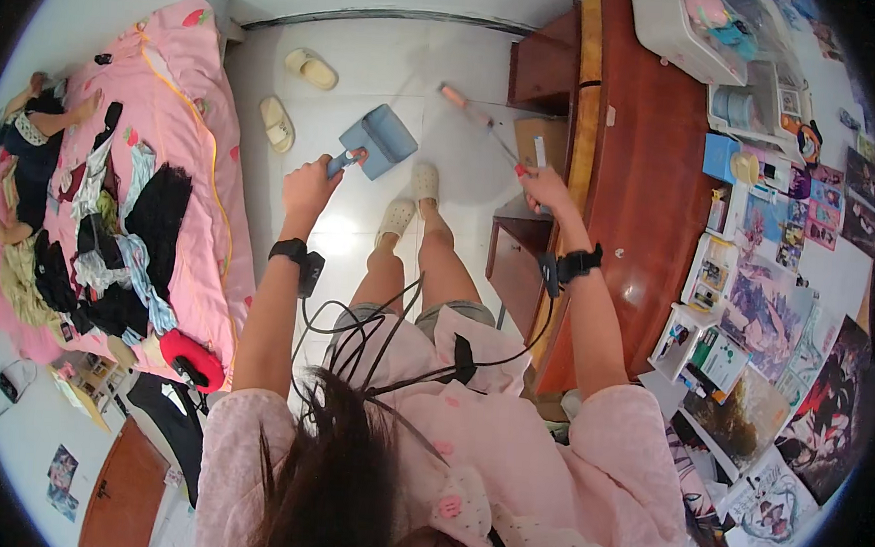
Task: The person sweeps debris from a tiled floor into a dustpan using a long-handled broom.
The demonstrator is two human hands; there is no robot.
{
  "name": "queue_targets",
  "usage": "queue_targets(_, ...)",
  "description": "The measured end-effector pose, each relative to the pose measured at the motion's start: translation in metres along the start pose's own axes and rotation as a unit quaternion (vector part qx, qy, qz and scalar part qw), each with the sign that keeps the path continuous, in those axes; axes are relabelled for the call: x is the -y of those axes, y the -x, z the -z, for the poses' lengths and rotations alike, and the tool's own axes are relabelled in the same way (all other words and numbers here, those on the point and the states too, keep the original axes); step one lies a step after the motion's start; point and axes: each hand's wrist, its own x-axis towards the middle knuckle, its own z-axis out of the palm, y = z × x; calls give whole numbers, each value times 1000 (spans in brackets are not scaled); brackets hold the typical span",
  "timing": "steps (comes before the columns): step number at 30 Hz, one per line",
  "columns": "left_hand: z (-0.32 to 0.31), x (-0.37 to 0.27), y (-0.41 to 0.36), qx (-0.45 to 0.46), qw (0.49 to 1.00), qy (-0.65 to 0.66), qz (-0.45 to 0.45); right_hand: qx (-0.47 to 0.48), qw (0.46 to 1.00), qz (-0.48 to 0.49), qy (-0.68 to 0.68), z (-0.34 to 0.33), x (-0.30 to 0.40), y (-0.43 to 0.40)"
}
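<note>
My left hand [310, 187] grips the handle of a blue-grey plastic dustpan [385, 141], its pan just over the tiled floor in front of my feet. My right hand [549, 188] is closed around the red grip of a slim rod-like tool [505, 148]. An orange-pink piece sits at the tool's far end, blurred, so its exact kind does not show. The tool points up and left, apart from the dustpan. Each wrist wears a black strap with a small device, and black cables [373, 345] run from these across my front.
Two cream slippers [277, 124] lie on the floor [375, 59] by the bed. Clothes [157, 211] are heaped on the pink bedding [192, 108], where a person's limbs [71, 114] show. At right stands a reddish-brown wooden desk [638, 180] with organisers; a cardboard box [537, 138] sits beneath.
</note>
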Motion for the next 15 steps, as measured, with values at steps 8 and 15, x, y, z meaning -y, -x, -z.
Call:
queue_targets(8,-1,-3,1,-6,1000,17,-11,-222,960,79,150,16,0,-133)
queue_targets(15,-2,-3,2,6,1000,9,18,-276,921,110,253,21,30,-160)
